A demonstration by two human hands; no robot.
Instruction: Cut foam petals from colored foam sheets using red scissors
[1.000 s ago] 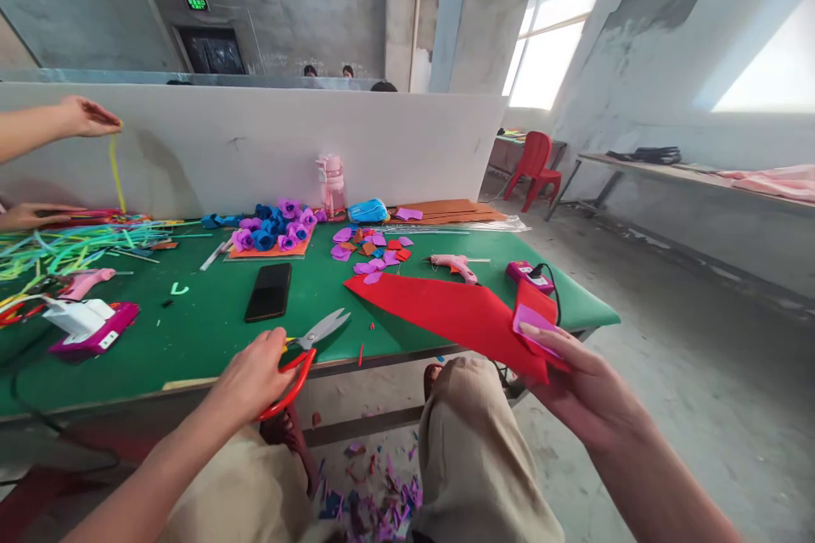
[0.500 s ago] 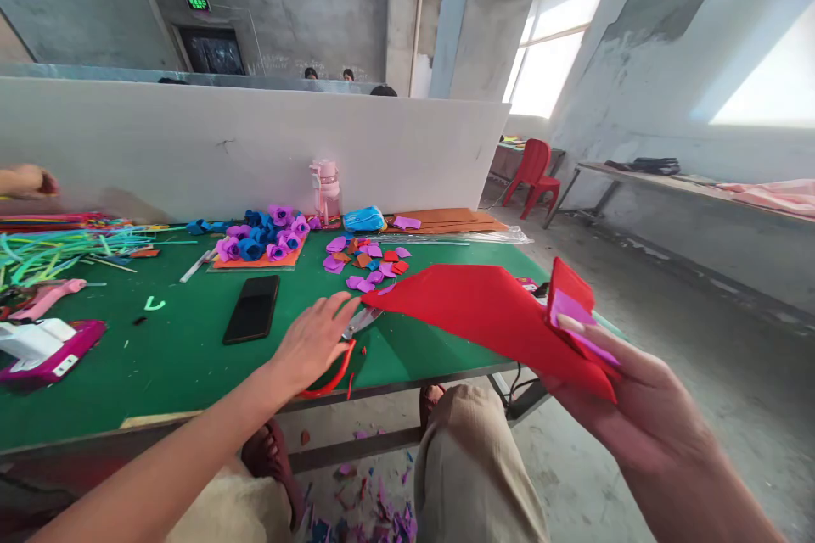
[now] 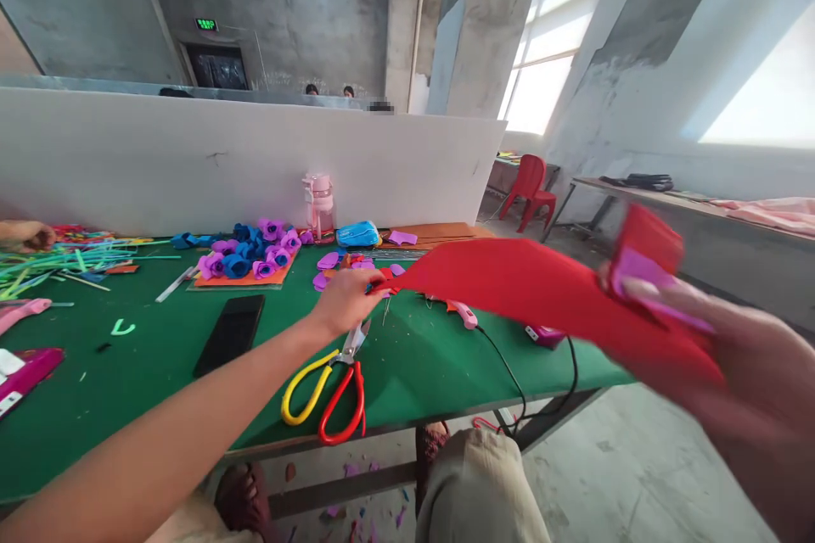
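Observation:
A long strip of red craft sheet (image 3: 503,276), like paper or thin foam, is stretched between my hands above the table. The fingertips of my left hand (image 3: 349,299) are closed on its narrow left end. My right hand (image 3: 739,356), blurred, grips the other end, where the strip is folded over, along with a small purple piece (image 3: 643,276) under the thumb. Just below my left hand lie scissors (image 3: 345,359) with one yellow and one red handle loop. Behind that hand, small purple petal-shaped pieces (image 3: 328,261) are partly hidden.
Purple and blue flowers (image 3: 245,254) rest on an orange sheet. A black phone (image 3: 229,335), pink bottle (image 3: 318,208), blue packet (image 3: 357,233) and pink glue gun (image 3: 464,314) with its cord lie around. Another person's hand (image 3: 25,235) is at far left, by coloured strips (image 3: 64,259).
My right hand has moved right and slightly up, drawing the red strip out. My left hand has shifted up and right, uncovering the scissors. The view has turned a little right.

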